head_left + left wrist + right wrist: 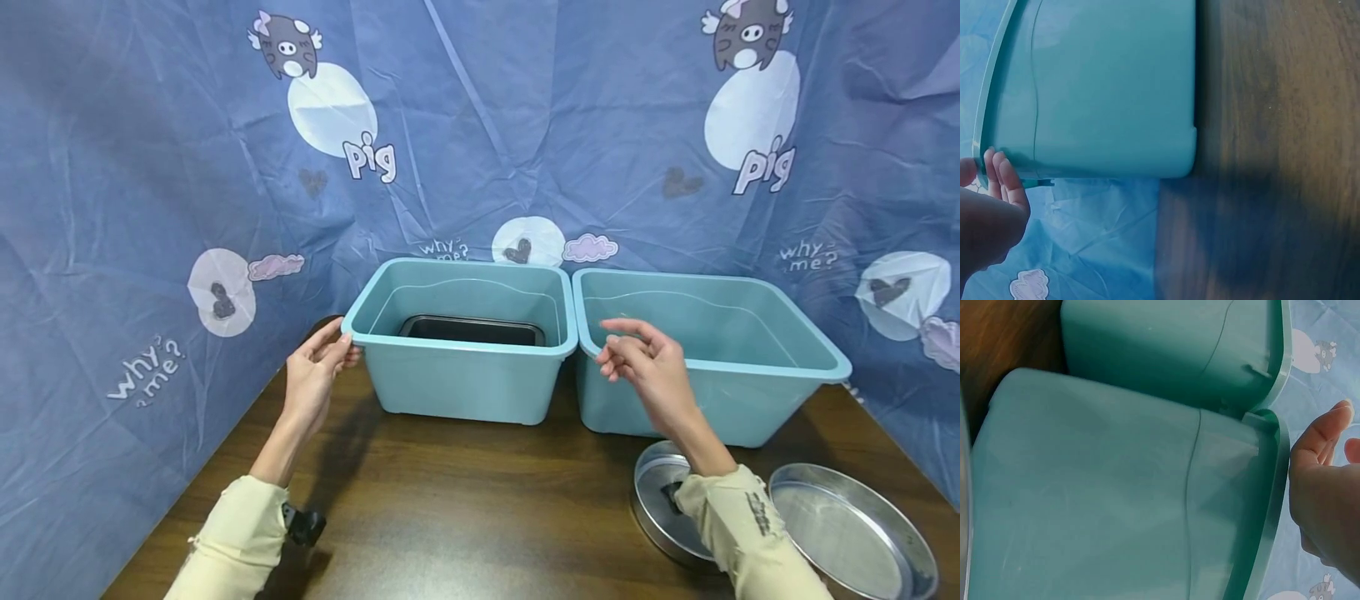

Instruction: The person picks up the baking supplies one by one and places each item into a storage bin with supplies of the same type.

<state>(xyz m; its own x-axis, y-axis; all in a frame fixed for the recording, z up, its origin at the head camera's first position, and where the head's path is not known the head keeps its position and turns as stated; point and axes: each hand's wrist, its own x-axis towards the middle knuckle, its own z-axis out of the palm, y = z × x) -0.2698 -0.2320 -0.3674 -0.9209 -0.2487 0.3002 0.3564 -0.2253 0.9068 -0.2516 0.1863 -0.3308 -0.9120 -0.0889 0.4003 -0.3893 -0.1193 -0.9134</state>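
Note:
My left hand [310,379] holds the front left corner of the rim of a light blue plastic bin [461,383]. In the left wrist view its fingertips [1010,175] lie under the lip, with the thumb on the rim's other side. Inside that bin lies a dark rectangular pan [472,331], partly hidden by the front wall. My right hand [660,375], loosely bent and holding nothing, hovers by the front left rim of a second matching bin [615,404]. From the right wrist, this bin's wall [1097,487] fills most of the view, with the hand beside the rim.
Two round metal pans stand on the brown wooden table [465,508] at front right: one [660,483] partly under my right forearm, the other [847,533] near the table's right edge. A blue printed cloth [465,125] hangs behind and around the table. The bins stand side by side.

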